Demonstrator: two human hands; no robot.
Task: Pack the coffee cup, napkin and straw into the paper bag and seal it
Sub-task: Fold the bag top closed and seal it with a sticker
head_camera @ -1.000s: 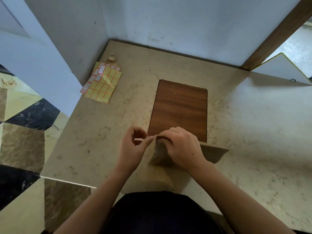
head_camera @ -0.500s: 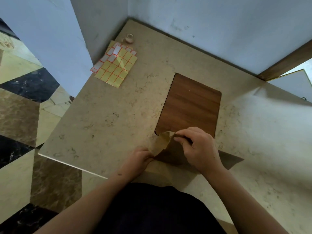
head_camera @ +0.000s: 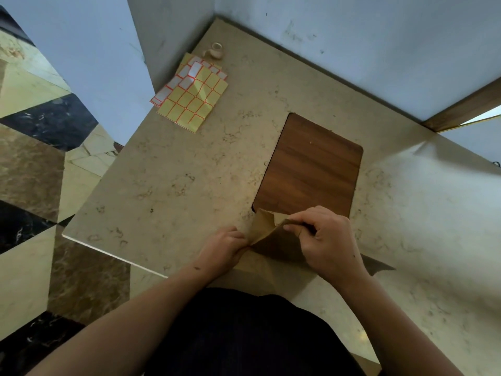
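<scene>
Beige marble-patterned tabletop (head_camera: 189, 185), mottled and smooth, squared at the near-left corner, set into a corner of pale walls. Inlaid at its middle, a dark wood-grain panel (head_camera: 311, 169), rectangular with rounded corners. At the near edge of that panel, a brown paper bag (head_camera: 273, 240), matte and creased, top flap folded over into a peak, its near-left corner overlapping the panel's near edge. Far-left of the panel, near the wall corner, yellow sticker sheets (head_camera: 192, 96) ruled in red grid lines, several white labels remaining on the sheet underneath, edges slightly fanned. Just beyond those sheets, a small roll of tape (head_camera: 215, 51), ring-shaped, pale tan.

Both forearms bare, reaching in from the near edge. Right hand (head_camera: 328, 240) knuckles up over the bag's top, fingers curled, pinching the folded flap. Left hand (head_camera: 223, 246) at the bag's left edge, fingers curled in, gripping the paper there.

Cup, napkin and straw out of sight.
</scene>
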